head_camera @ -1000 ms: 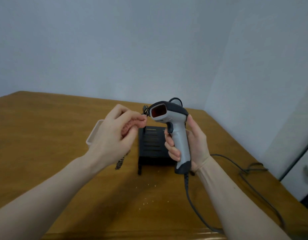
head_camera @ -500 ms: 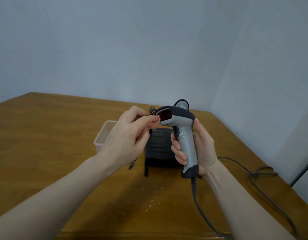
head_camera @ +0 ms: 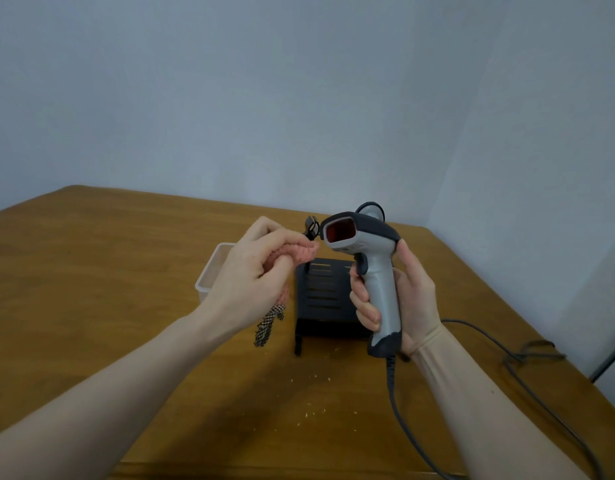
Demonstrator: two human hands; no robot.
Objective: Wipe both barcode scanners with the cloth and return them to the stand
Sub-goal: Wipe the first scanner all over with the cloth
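Currently the scanner point(head_camera: 366, 271) is being held upright above the table point(head_camera: 91, 289), just in front of the black stand point(head_camera: 325, 299), with its red window point(head_camera: 339, 231) facing left toward the cloth point(head_camera: 301, 252). Right hand point(head_camera: 399, 299) is gripping the grey handle, fingers wrapped round the front under the trigger, thumb up along the back. Left hand point(head_camera: 257, 275) is clenching the bunched pink cloth, a checked tail hanging below the fist; the pink wad is sitting just beside the window's lower left edge (touching or a hair apart, can't tell).

Step in hand looks like wiping the window and nose. To do it well:
- keeping the right grip steady and letting the cloth hand do the moving
- pressing lightly with a smooth pad of cloth, sweeping across the window, then around the dark hood
- rotating the handle to reach the sides and back
- minding the cable point(head_camera: 472, 403), which is trailing off the butt across the table to the right, so it isn't snagging the stand on return

A second scanner seems to be poking up behind the held one, mostly hidden. A clear plastic tub point(head_camera: 212, 271) is sitting left of the stand; pale crumbs are scattered in front.

Writing: faint marks on the grey underside of the head, too small to read. No brand legible.
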